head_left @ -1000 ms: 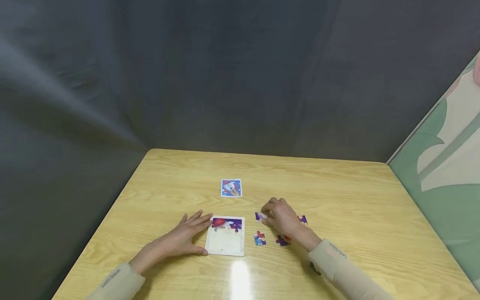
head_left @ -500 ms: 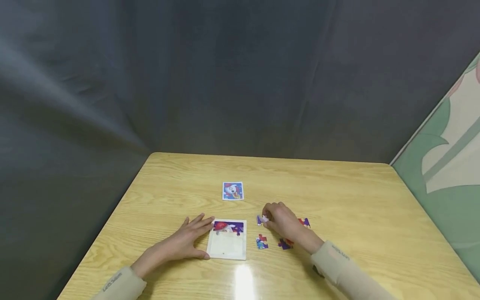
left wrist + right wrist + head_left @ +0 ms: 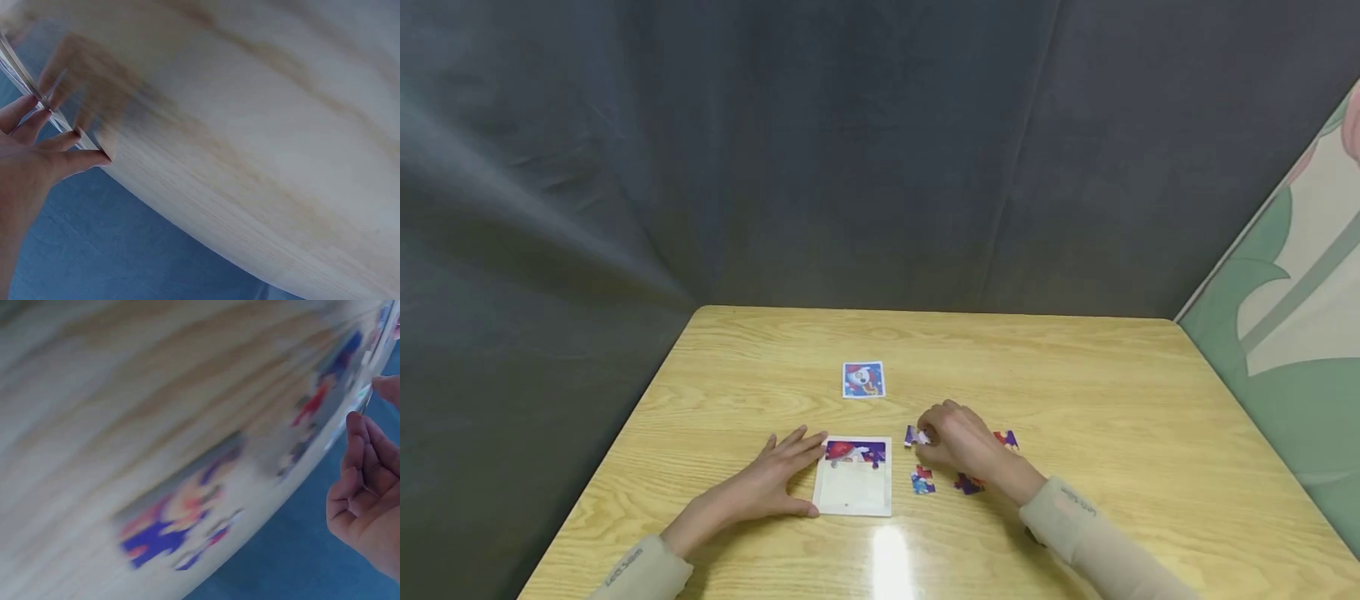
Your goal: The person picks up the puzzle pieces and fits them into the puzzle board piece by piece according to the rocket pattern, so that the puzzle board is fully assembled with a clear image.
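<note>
In the head view my left hand [image 3: 763,479] rests spread at the left edge of a white puzzle tray [image 3: 852,492]. Its fingertips and thumb touch the frame. A strip of red, white and purple pieces [image 3: 855,451] fills the tray's far end, and the rest of its floor is bare. Right of the tray, my right hand [image 3: 966,442] pinches a purple and white puzzle piece [image 3: 913,436] between thumb and index finger, low over the table. The fingers cover part of that piece. The left wrist view shows the left hand [image 3: 37,147] along the tray's edge.
A red and blue puzzle piece [image 3: 923,479] lies nearest the tray. Beneath the right wrist is a dark purple piece [image 3: 967,483]; another piece [image 3: 1006,439] sits beyond it. A small picture card [image 3: 863,379] lies farther back on the wooden table [image 3: 1075,400].
My right hand has shifted slightly left, bringing the pinched puzzle piece nearer the tray. My left hand keeps its place at the tray's edge. The head view has moved a little.
</note>
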`<state>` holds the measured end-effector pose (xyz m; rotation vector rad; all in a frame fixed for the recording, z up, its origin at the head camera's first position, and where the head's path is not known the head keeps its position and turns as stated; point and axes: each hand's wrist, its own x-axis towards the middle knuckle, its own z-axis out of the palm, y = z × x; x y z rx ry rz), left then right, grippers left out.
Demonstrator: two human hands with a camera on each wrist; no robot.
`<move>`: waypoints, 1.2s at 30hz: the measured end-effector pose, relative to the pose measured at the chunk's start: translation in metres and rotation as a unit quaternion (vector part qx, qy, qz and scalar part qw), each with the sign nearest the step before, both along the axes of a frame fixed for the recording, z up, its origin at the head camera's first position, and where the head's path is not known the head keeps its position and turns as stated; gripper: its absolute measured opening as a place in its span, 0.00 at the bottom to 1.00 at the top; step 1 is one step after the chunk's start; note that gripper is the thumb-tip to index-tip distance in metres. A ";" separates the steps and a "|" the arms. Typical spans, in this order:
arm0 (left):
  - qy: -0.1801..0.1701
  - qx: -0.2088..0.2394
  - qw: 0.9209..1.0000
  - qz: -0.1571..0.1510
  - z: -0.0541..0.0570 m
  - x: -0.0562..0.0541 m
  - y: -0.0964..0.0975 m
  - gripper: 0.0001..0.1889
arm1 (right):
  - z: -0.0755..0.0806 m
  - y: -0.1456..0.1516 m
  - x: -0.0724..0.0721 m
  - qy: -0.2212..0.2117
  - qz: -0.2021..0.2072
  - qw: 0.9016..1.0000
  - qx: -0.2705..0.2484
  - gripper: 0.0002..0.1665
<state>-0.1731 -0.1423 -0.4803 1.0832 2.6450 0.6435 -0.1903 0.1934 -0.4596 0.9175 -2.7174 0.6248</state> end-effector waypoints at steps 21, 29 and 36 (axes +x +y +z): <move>-0.001 0.005 1.000 0.004 0.001 0.001 -0.003 0.48 | 0.002 -0.102 0.023 -0.006 0.055 0.997 0.044 0.12; -0.018 0.000 1.000 0.007 0.002 0.001 -0.003 0.48 | -0.001 -0.111 0.018 -0.052 0.039 0.996 0.063 0.11; -0.014 -0.001 1.000 0.006 0.002 0.001 -0.003 0.49 | 0.000 -0.113 0.017 -0.056 0.047 0.995 0.068 0.12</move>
